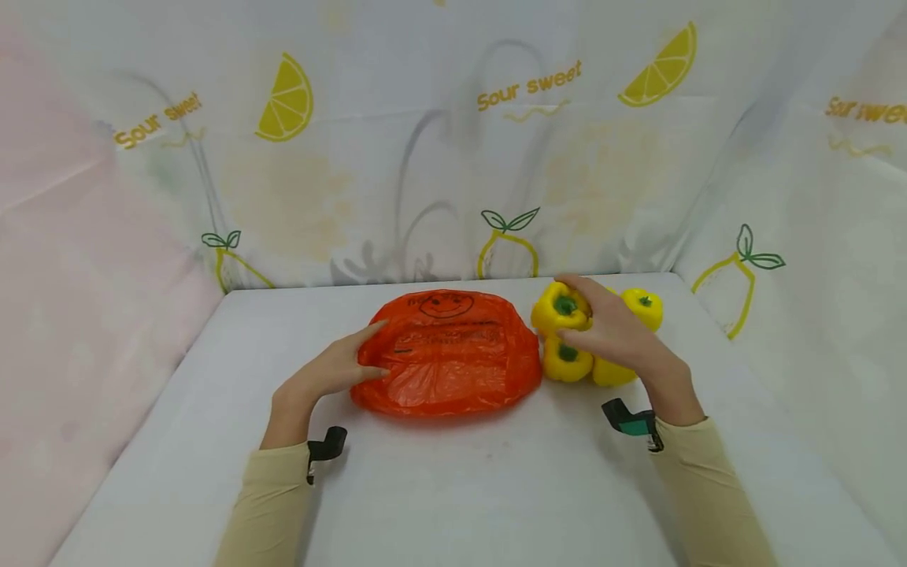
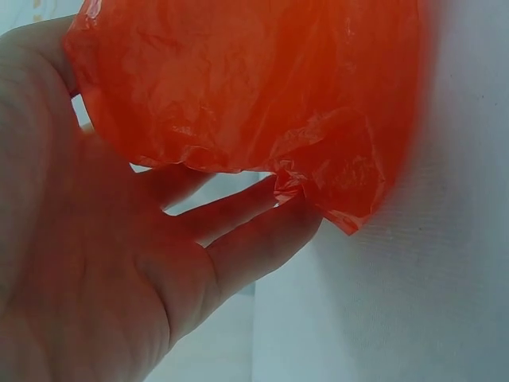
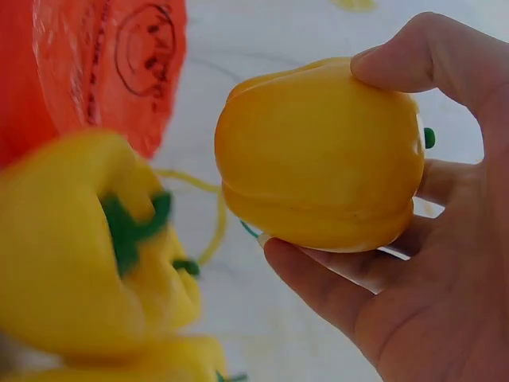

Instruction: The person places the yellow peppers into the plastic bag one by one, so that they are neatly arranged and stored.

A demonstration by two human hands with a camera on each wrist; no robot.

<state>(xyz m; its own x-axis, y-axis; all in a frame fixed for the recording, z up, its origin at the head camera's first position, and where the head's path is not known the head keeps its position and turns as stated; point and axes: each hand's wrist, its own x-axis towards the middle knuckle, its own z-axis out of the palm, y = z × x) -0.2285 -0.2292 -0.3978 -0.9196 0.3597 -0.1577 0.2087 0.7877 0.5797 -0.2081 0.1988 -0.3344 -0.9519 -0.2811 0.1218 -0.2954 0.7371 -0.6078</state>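
On the white table (image 1: 439,488), the right hand (image 1: 616,335) grasps one yellow pepper (image 1: 562,307) — lifted just above the other peppers (image 1: 567,362) — while the left hand (image 1: 340,366) touches the orange bag's (image 1: 449,354) edge, fingers nearly straight.

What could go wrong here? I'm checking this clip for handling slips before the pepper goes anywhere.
The right hand grips one pepper mostly with thumb and fingertips, so the smooth skin might slip. The other peppers sit packed close beneath it, so a bump could set them rolling on the table. The left hand only touches the edge of the bag, which lies flat; the thin plastic could slide or stay closed.
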